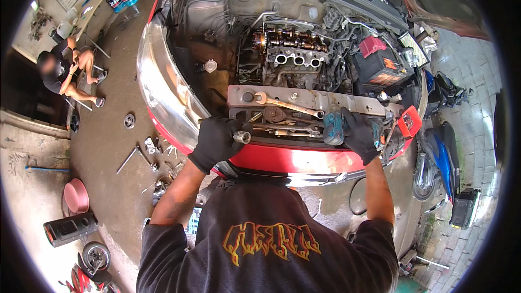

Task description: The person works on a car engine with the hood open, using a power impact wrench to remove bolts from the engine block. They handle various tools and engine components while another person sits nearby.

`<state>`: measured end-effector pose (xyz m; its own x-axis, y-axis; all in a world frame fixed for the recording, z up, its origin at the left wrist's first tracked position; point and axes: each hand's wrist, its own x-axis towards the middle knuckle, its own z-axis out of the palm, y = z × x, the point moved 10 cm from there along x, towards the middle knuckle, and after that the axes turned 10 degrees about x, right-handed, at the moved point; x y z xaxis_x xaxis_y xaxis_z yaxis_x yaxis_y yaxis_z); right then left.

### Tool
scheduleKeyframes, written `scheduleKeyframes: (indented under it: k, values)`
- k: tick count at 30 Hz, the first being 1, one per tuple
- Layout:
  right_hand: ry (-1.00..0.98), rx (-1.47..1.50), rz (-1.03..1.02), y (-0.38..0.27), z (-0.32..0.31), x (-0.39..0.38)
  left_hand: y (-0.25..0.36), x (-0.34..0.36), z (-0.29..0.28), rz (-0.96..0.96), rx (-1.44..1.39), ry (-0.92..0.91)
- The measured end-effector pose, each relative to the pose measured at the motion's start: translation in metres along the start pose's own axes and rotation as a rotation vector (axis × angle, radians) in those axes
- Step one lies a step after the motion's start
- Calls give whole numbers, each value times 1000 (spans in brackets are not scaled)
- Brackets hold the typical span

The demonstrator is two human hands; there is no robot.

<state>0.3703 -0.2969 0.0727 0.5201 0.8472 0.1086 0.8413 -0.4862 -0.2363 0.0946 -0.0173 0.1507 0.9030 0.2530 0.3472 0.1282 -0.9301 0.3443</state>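
Observation:
My left hand (213, 140), in a black glove, is closed at the left end of the car's front panel. A silver socket (242, 137) sticks out of its grip; whatever is attached to it is hidden by the fingers. My right hand (358, 133), also gloved in black, wraps round a teal cordless impact driver (333, 127) that rests on the panel. Between the hands, a large combination wrench (288, 105) lies on the grey crossmember (339, 97). Below it are a rusty round-headed part (274, 114) and several long metal tools (296, 129).
Beyond the hands is the open engine (293, 43) with its camshafts exposed. A battery (382, 68) and a red tray (409, 122) are at the right. Loose tools (138, 157) lie on the floor at left, where a person (68, 68) sits farther back. A motorbike (439, 157) stands at right.

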Motion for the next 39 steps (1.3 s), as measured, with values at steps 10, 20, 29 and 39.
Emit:
scheduleKeyframes:
  k: [10,20,29,39]
  values:
    - [-52,110,-93,-89,-77,-1,34,2,7,84,-37,-139]
    - [402,643,-475,-277,-84,-10,92,-6,25,159,-170,-116]
    - [629,333,-663,-270,-113,-31,118,24,8,320,-237,7]
    - [368,638,-395,-236,-75,3,102,33,47,207,9,-198]
